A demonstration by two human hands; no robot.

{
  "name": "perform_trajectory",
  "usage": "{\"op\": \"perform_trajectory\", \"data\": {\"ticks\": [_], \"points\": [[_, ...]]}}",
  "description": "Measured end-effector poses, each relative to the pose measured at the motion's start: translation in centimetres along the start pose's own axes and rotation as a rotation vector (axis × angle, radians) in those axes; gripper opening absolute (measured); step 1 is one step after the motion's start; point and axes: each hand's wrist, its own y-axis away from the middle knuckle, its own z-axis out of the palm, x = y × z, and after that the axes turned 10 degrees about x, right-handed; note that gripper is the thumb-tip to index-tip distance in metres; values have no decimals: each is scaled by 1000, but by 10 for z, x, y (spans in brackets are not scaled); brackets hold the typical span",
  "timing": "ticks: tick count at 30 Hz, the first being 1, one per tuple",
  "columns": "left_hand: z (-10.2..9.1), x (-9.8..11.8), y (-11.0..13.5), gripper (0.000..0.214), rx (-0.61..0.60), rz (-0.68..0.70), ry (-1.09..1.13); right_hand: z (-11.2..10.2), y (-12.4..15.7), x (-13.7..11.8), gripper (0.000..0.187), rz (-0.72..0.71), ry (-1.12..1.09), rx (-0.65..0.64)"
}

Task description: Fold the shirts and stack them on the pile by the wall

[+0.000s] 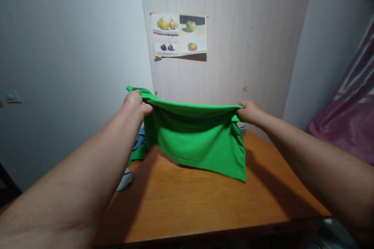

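Observation:
Stretched between both hands above the wooden table (204, 202) is a bright green garment (193, 144), its kind not fully shown. My left hand (136, 103) is closed round its upper left end, where the cloth bunches and a bit sticks out past the fist. My right hand (249, 113) pinches the upper right corner. The top edge runs nearly straight, sagging slightly, and the lower part hangs loose with its right corner lowest, close to the tabletop. Whatever lies directly behind the cloth is hidden.
Left of the garment, partly behind my left forearm, lie blue and green cloth (139, 144) and a greyish-white item (125, 180). Striped fabric (242, 127) peeks out near my right hand. Fruit pictures (179, 35) hang on the back wall; a pink curtain (341, 128) is at right.

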Motion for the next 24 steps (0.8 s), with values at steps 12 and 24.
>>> {"op": "perform_trajectory", "data": {"ticks": [12,24], "points": [[-159,-85,122,36,136,-74,9,37,120,95,24,-477,309,200],[-258,-93,184,43,318,-219,-335,67,222,164,32,-487,258,-123]]}}
